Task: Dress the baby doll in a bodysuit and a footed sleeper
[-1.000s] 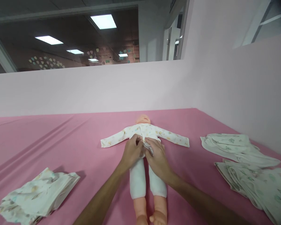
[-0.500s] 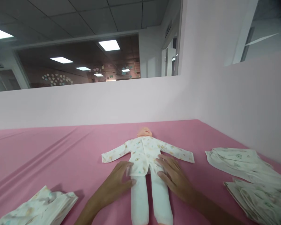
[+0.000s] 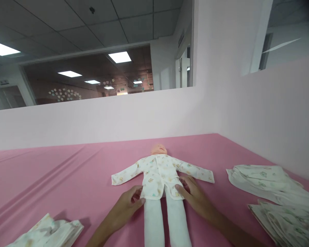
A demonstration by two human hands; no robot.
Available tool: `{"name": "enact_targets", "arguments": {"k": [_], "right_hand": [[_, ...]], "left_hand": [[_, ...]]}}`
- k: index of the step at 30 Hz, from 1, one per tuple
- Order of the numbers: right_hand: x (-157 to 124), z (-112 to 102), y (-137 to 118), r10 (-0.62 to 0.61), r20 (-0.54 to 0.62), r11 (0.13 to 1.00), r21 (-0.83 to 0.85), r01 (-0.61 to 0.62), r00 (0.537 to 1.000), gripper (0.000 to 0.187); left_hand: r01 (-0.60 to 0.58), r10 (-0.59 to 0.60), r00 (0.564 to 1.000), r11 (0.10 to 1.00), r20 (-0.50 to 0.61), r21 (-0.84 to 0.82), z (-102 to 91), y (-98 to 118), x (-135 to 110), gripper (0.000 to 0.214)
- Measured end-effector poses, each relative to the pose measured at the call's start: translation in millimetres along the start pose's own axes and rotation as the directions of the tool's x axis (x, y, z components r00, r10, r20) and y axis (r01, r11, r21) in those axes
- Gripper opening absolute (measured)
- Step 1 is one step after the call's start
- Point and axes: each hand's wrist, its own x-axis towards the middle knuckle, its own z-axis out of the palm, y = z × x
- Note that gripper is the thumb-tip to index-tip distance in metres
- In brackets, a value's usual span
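Note:
A baby doll (image 3: 159,149) lies on its back on the pink sheet (image 3: 67,178), head away from me. It wears a printed long-sleeved top (image 3: 157,174) and white trousers (image 3: 164,219). My left hand (image 3: 127,205) rests at the top's lower left hem, fingers loosely spread and touching the cloth. My right hand (image 3: 194,196) lies flat at the lower right hem, fingers stretched out against the doll's side. Neither hand holds anything.
A folded stack of printed cloth (image 3: 48,235) sits at the near left. More printed garments (image 3: 262,181) are piled at the right, with another stack (image 3: 285,221) nearer me. Pale pink walls (image 3: 260,113) close in the far and right sides.
My hands left the middle of the top, where they pinched its front, and moved apart to the two sides of the hem. The camera tilted up.

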Motion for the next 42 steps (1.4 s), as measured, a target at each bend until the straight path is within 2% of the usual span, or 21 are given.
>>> {"name": "enact_targets", "arguments": {"k": [2, 5, 8, 10, 13, 16, 19, 21, 24, 26, 28, 31, 34, 36, 39, 42], "right_hand": [[-1, -1, -2, -0.006, 0.022, 1.0, -0.007, 0.006, 1.0, 0.038], [-3, 1, -4, -0.034, 0.0, 0.999, -0.034, 0.034, 0.999, 0.037], [-4, 4, -4, -0.05, -0.037, 0.996, -0.079, 0.047, 0.998, 0.04], [-5, 5, -5, -0.071, -0.02, 0.994, -0.079, 0.069, 0.997, 0.039], [-1, 4, -6, -0.116, 0.012, 0.989, -0.087, 0.117, 0.993, 0.039], [20, 0, -6, -0.137, -0.053, 0.985, -0.117, 0.13, 0.989, 0.039], [55, -3, -2, -0.12, -0.156, 0.98, -0.176, 0.093, 0.98, 0.038], [80, -1, 5, -0.136, -0.197, 0.957, -0.279, 0.077, 0.971, 0.036], [104, 10, 21, -0.191, -0.199, 0.877, -0.475, 0.076, 0.961, 0.035], [109, 19, 33, -0.25, -0.192, 0.808, -0.582, 0.095, 0.949, 0.035], [107, 27, 43, -0.312, -0.199, 0.743, -0.66, 0.108, 0.929, 0.034], [98, 34, 54, -0.341, -0.215, 0.679, -0.729, 0.082, 0.915, 0.034], [87, 34, 58, -0.31, -0.216, 0.646, -0.763, 0.038, 0.926, 0.03], [80, 32, 59, -0.307, -0.182, 0.626, -0.778, 0.055, 0.934, 0.026], [71, 29, 60, -0.317, -0.112, 0.613, -0.782, 0.113, 0.942, 0.025], [66, 28, 60, -0.293, -0.104, 0.636, -0.764, 0.113, 0.95, 0.027]], "left_hand": [[0.016, -0.01, 0.997, 0.997, -0.073, 0.081, 4.6, -3, 2, 0.031], [0.048, -0.007, 0.977, 0.981, -0.211, 0.189, 11.5, -10, 6, 0.04], [0.061, -0.003, 0.958, 0.979, -0.287, 0.195, 13.3, -13, 17, 0.039], [0.058, 0.006, 0.945, 0.981, -0.327, 0.187, 12.3, -12, 29, 0.037], [0.008, 0.08, 0.919, 0.975, -0.386, 0.223, 11.2, -8, 51, 0.039], [-0.015, 0.151, 0.889, 0.953, -0.432, 0.302, 12.2, -3, 76, 0.042], [0.007, 0.201, 0.867, 0.91, -0.457, 0.414, 13.0, -4, 97, 0.042], [0.073, 0.2, 0.853, 0.868, -0.481, 0.491, 11.7, -10, 106, 0.042], [0.252, 0.125, 0.851, 0.756, -0.511, 0.605, 6.9, -23, 113, 0.043], [0.331, 0.067, 0.866, 0.667, -0.496, 0.668, 3.7, -31, 114, 0.04], [0.349, 0.03, 0.884, 0.622, -0.466, 0.701, 2.5, -36, 114, 0.038], [0.348, 0.004, 0.897, 0.611, -0.443, 0.711, 5.6, -40, 115, 0.035], [0.361, -0.033, 0.902, 0.604, -0.431, 0.71, 11.7, -40, 115, 0.034], [0.363, -0.058, 0.909, 0.6, -0.414, 0.713, 14.5, -37, 110, 0.036], [0.335, -0.066, 0.926, 0.595, -0.371, 0.73, 11.4, -22, 87, 0.037], [0.294, -0.102, 0.95, 0.616, -0.296, 0.731, -2.7, -6, 40, 0.037]]}}
